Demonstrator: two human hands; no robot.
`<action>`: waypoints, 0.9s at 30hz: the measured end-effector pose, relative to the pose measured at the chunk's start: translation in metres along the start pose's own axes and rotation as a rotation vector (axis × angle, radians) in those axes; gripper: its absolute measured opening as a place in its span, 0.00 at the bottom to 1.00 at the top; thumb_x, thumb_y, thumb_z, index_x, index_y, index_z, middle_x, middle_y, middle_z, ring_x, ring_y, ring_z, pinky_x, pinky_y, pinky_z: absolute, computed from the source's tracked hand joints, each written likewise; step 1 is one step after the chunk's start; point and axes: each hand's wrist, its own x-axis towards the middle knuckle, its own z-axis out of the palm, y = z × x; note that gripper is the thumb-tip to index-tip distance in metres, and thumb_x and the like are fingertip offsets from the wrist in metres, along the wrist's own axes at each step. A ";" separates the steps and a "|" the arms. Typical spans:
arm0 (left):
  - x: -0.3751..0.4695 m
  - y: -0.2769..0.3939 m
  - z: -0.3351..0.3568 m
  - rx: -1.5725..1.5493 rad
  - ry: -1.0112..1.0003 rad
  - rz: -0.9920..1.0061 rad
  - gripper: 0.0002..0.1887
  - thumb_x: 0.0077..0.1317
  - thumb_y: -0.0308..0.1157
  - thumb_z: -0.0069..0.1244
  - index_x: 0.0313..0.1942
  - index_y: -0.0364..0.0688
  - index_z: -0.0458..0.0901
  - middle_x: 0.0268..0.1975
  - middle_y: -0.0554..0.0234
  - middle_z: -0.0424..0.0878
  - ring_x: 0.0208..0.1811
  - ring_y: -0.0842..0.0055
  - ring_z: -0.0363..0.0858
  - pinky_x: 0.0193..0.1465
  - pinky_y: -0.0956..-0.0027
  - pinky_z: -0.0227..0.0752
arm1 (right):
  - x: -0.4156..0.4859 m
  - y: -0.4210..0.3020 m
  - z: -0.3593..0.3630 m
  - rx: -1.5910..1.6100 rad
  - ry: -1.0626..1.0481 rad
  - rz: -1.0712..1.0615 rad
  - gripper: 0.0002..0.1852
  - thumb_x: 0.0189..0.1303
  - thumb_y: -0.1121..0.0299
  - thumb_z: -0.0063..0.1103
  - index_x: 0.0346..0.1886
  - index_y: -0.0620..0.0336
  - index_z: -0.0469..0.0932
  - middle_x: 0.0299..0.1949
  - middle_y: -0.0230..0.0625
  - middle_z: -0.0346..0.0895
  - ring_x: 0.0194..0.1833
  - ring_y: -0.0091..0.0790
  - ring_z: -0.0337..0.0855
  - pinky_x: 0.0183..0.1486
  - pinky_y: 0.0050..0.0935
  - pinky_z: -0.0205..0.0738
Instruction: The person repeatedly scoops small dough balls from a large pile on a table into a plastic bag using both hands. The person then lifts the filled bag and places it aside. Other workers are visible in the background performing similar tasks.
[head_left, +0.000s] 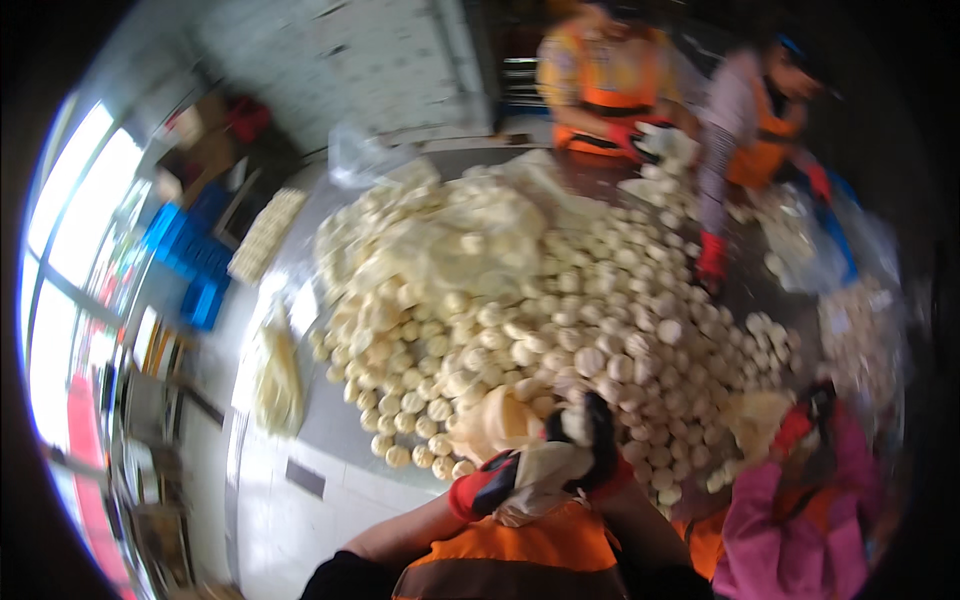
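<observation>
A large heap of round, pale, ball-like pieces (589, 361) covers the dark table (330, 420) before me. Both my hands wear red and black gloves close to my orange vest. My left hand (491, 484) is closed on a crumpled, pale translucent bag (544, 476). At the bag's upper side, my right hand (604, 442) grips a whitish piece (576, 426), blurred by motion; its exact shape is unclear. Just beyond my left hand a peach-coloured sheet or bag (499, 424) lies on the heap's near edge.
Pale film bags (465, 232) cover the heap's far left. Two co-workers (611, 90) stand across the table; another in pink sleeves (780, 517) works at my right. A filled clear bag (862, 337) stands right, a yellowish bag (277, 375) left, blue crates (187, 247) beyond.
</observation>
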 end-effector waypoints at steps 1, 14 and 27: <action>0.001 0.000 0.004 -0.057 -0.021 -0.016 0.25 0.78 0.40 0.50 0.69 0.38 0.73 0.66 0.56 0.79 0.64 0.67 0.79 0.69 0.60 0.73 | -0.010 0.002 -0.001 -0.879 0.298 -0.181 0.12 0.75 0.57 0.49 0.45 0.55 0.67 0.40 0.27 0.70 0.45 0.30 0.74 0.53 0.37 0.71; -0.139 0.127 -0.032 -0.129 0.493 0.844 0.27 0.79 0.46 0.47 0.71 0.40 0.70 0.66 0.53 0.80 0.62 0.63 0.82 0.69 0.53 0.75 | 0.020 -0.076 -0.200 -0.559 0.610 -0.001 0.25 0.70 0.49 0.53 0.58 0.58 0.77 0.53 0.42 0.75 0.50 0.42 0.74 0.52 0.41 0.69; -0.354 0.453 -0.083 1.113 1.016 1.531 0.22 0.84 0.46 0.35 0.64 0.41 0.74 0.53 0.60 0.84 0.48 0.72 0.86 0.51 0.67 0.83 | 0.014 -0.065 -0.194 -1.449 0.376 -0.253 0.22 0.76 0.74 0.54 0.70 0.66 0.72 0.70 0.48 0.74 0.70 0.45 0.73 0.72 0.41 0.66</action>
